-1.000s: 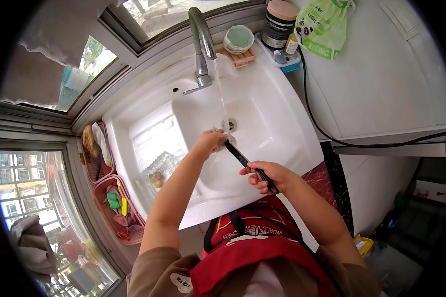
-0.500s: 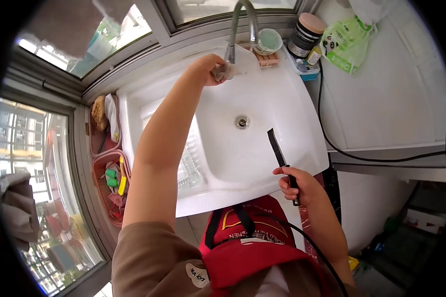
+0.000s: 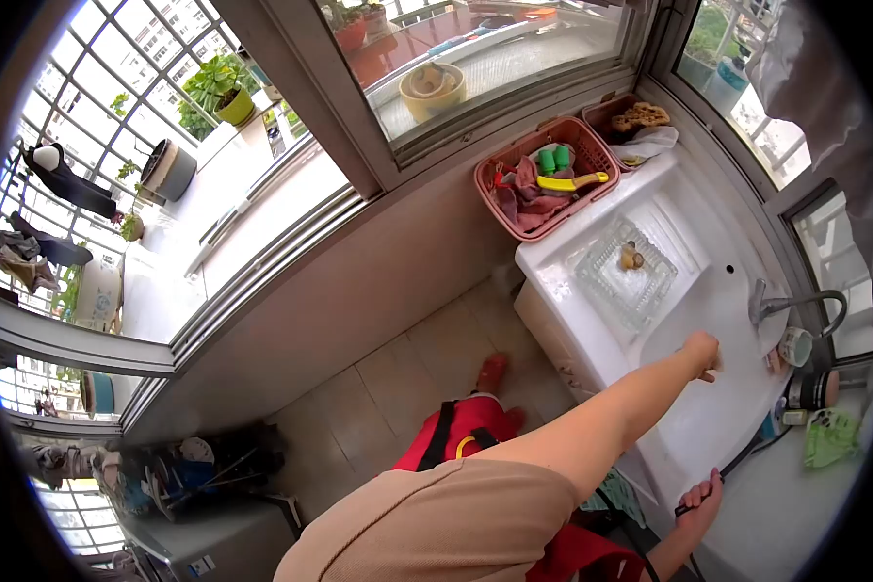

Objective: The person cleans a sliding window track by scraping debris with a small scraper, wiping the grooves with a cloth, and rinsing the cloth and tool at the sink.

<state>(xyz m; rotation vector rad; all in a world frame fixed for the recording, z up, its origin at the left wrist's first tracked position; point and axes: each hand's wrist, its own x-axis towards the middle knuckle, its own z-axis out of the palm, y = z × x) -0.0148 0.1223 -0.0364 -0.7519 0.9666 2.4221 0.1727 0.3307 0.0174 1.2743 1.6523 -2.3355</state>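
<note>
My left hand (image 3: 703, 351) reaches over the white sink (image 3: 592, 254), its fingers curled, just left of the faucet (image 3: 784, 305). It is too small here to tell whether it holds anything. My right hand (image 3: 698, 506) is low at the sink's near edge, closed on the handle of a black knife (image 3: 726, 472). The blade points up toward the basin. No water stream is visible.
A glass dish (image 3: 632, 275) with a small brown item sits on the drainboard. Two pink baskets (image 3: 551, 180) of cleaning items stand beyond it by the window. A green cup (image 3: 795, 345), a jar (image 3: 811, 388) and a green bag (image 3: 830, 436) line the counter. Tiled floor (image 3: 398, 388) lies below.
The view has swung sharply left and away from the sink. My left hand came off the faucet handle and hangs over the basin. My right hand still grips the knife.
</note>
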